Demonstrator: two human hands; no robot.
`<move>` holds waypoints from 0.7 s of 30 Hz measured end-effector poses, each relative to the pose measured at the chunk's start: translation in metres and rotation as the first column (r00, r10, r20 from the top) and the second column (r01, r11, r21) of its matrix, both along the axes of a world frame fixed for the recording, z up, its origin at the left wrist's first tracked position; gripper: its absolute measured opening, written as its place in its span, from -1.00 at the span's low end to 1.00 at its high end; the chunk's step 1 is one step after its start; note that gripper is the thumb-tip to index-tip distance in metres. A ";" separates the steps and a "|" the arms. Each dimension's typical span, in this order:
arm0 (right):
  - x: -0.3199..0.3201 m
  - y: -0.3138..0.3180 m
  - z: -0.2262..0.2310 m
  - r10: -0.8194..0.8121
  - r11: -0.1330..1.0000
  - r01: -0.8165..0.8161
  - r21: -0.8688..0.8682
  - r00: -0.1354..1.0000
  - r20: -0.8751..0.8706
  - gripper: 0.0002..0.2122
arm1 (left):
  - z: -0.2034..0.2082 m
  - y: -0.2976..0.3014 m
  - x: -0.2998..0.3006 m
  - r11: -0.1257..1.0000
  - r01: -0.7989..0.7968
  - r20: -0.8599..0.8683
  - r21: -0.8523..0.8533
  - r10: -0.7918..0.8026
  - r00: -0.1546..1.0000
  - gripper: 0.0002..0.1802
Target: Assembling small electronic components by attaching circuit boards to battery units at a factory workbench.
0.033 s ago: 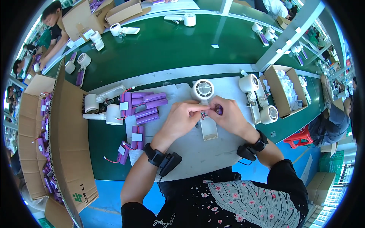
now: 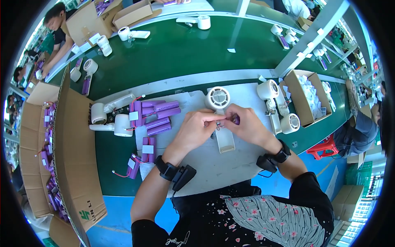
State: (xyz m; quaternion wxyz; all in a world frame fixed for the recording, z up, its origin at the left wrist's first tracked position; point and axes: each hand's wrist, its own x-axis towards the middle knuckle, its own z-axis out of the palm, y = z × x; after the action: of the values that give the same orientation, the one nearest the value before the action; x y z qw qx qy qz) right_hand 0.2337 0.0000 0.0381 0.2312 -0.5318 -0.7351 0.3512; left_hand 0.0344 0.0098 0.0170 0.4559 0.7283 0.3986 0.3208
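A white handheld fan (image 2: 226, 142) lies on the grey mat in front of me, its round grille head away from me and its handle open toward me. Over the upper handle my two hands meet. My right hand (image 2: 250, 125) is closed around a purple battery pack (image 2: 236, 120), mostly hidden by the fingers. My left hand (image 2: 194, 129) has thumb and forefinger pinched against the right fingertips; what they grip is hidden. Thin wires (image 2: 219, 124) show below the fingertips, above the open handle.
Purple battery packs (image 2: 158, 127) and white fan bodies (image 2: 122, 124) lie to the left, beside a large carton (image 2: 78, 164) of packs. At right are more fans (image 2: 290, 122) and a box (image 2: 306, 119) of white pieces. Beyond runs a green belt (image 2: 164, 53) carrying fans. Other people work nearby.
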 end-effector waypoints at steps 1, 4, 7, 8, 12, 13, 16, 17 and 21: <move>0.001 0.003 0.003 0.059 0.992 -0.058 -0.115 0.998 0.006 -0.68 | 0.002 0.001 -0.002 1.000 0.001 -0.012 0.001 -0.001 1.000 -0.67; 0.026 0.002 0.006 0.198 0.969 -0.214 -0.125 0.972 -0.127 -0.70 | -0.002 0.000 -0.001 0.999 0.018 0.032 0.048 -0.020 0.999 -0.67; 0.036 -0.007 0.015 0.152 0.945 -0.230 -0.233 0.938 -0.311 -0.71 | -0.004 -0.005 -0.003 0.997 0.026 0.072 0.067 -0.031 0.997 -0.67; 0.037 -0.011 0.018 0.021 0.921 -0.180 -0.347 0.909 -0.415 -0.71 | -0.006 -0.006 -0.004 0.998 0.028 0.086 0.062 -0.033 0.996 -0.67; 0.034 -0.015 0.031 -0.105 0.916 0.030 -0.399 0.980 -0.168 -0.74 | -0.006 -0.003 -0.005 0.999 0.011 0.128 0.038 -0.016 0.992 -0.67; 0.033 -0.015 0.033 -0.107 0.933 0.102 -0.346 0.994 0.004 -0.75 | -0.005 -0.003 -0.006 1.000 0.000 0.137 0.028 -0.004 0.991 -0.67; 0.032 -0.019 0.025 0.004 0.996 -0.022 0.086 0.980 0.199 -0.80 | -0.004 -0.004 -0.004 0.999 -0.043 0.131 -0.020 0.045 0.990 -0.68; 0.033 -0.021 0.022 0.021 0.951 -0.114 0.288 0.951 0.308 -0.82 | -0.004 -0.003 -0.002 0.997 -0.060 0.128 -0.044 0.065 0.990 -0.68; 0.039 -0.016 0.008 0.177 0.815 -0.329 0.477 0.925 0.335 -0.90 | -0.009 -0.005 0.002 0.995 -0.101 0.146 0.021 0.097 0.984 -0.69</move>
State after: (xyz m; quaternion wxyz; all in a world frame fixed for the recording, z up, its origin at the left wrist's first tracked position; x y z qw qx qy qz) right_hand 0.2728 -0.0161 0.0465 0.2137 -0.3883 -0.8922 0.0874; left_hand 0.0368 0.0045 0.0082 0.4570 0.6886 0.3955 0.4007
